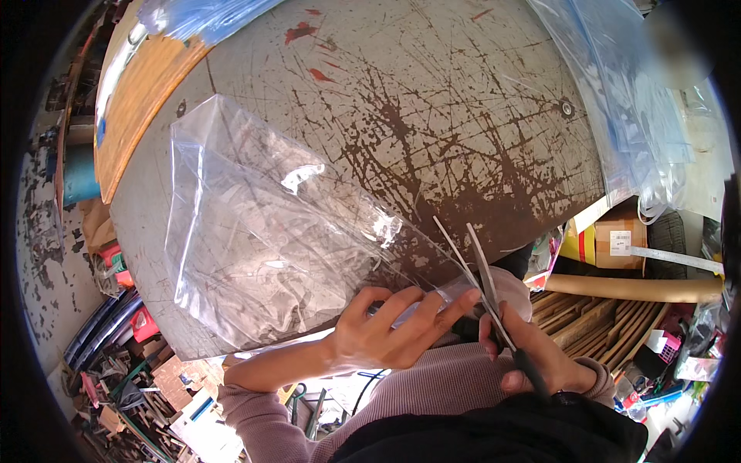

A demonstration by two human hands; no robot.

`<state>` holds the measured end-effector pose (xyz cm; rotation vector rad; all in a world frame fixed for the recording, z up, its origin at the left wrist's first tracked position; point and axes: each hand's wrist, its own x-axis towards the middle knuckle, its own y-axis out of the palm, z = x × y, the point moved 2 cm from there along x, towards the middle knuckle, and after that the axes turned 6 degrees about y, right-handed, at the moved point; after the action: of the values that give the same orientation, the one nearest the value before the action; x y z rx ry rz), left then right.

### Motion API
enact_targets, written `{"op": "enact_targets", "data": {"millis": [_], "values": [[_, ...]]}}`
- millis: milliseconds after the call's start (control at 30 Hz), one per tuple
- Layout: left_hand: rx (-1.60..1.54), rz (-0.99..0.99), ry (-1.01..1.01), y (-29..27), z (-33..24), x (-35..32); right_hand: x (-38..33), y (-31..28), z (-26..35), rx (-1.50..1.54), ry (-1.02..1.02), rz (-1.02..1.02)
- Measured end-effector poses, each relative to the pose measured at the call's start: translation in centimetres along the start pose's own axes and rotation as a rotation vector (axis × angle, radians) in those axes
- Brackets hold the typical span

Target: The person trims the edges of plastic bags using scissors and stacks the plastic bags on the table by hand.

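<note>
Clear plastic [270, 231] held in left hand [397, 332], spread over table [478, 116] past grip; close beside, open scissors [489, 289] held in right hand [546, 347].

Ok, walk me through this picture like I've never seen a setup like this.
There's no machine here, just a person working bare-handed. The single picture comes from a wide fisheye camera worn on the head, looking down, so straight edges bend. Left in the picture is the person's own left.

The right hand holds scissors with the blades apart. The left hand is at the clear plastic; how firmly it grips is hard to tell. That plastic lies across the scratched gray tabletop, with bluish plastic along the right edge.
</note>
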<state>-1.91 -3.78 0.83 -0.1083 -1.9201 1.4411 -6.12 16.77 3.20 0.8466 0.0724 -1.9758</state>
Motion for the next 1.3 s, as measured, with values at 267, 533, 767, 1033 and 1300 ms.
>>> {"op": "enact_targets", "data": {"millis": [267, 533, 767, 1033, 1300], "values": [[-0.031, -0.037, -0.080, -0.2, 0.6, 0.6, 0.2, -0.3, 0.3, -0.097, 0.007, 0.059], [0.049, -0.016, -0.037, 0.2, -0.2, 0.1, 0.0, -0.3, 0.6, -0.173, 0.059, -0.002], [0.051, -0.012, -0.031, 0.4, -0.3, 0.0, -0.1, -0.5, 0.8, -0.206, 0.065, -0.009], [0.031, -0.014, -0.043, 0.3, -0.3, -0.2, 0.0, -0.3, 0.7, -0.267, 0.031, -0.015], [0.047, -0.047, -0.074, 0.4, -0.4, 0.0, -0.2, -0.1, 1.1, -0.246, 0.022, -0.004]]}}
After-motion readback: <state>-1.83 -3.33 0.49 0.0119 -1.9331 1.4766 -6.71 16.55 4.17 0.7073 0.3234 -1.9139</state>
